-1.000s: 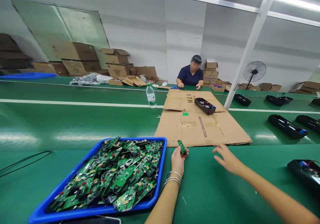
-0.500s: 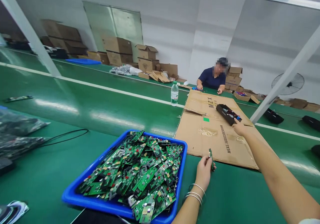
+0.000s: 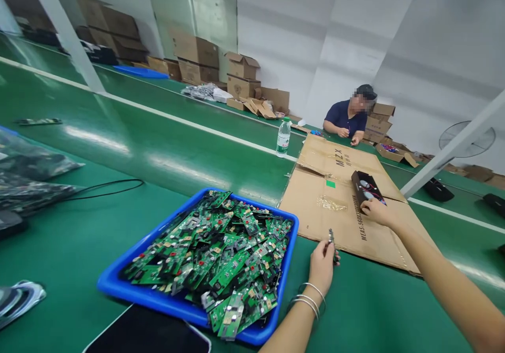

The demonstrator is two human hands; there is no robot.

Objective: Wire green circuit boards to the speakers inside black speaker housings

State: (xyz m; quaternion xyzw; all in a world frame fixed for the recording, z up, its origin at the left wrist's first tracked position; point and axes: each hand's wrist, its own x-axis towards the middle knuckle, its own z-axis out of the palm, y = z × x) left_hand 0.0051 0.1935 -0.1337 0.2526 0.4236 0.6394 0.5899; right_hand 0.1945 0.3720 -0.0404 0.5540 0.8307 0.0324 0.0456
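Observation:
My left hand (image 3: 321, 264), with bangles on the wrist, pinches a small green circuit board (image 3: 331, 240) on edge, just short of the cardboard. Further off to the right, my right hand (image 3: 376, 212) has its fingers closed on the near end of a black open speaker housing (image 3: 358, 182). Round silver-grey parts and red wires show inside the housing, which rests on the flattened cardboard (image 3: 303, 205). To the left of my left hand stands a blue tray (image 3: 294, 248) heaped with green circuit boards (image 3: 229, 276).
A water bottle (image 3: 283, 137) stands beyond the tray. Plastic bags (image 3: 35, 179) and a black cable (image 3: 114, 189) lie left, and a dark flat device (image 3: 150, 332) in front. Across the line sits a co-worker (image 3: 349, 116). A white post (image 3: 445, 153) rises at right.
My right hand has shifted to the near left corner of the speaker housing, its fingers now curled. The housing has turned so its near end points more toward me. My left hand keeps the circuit board.

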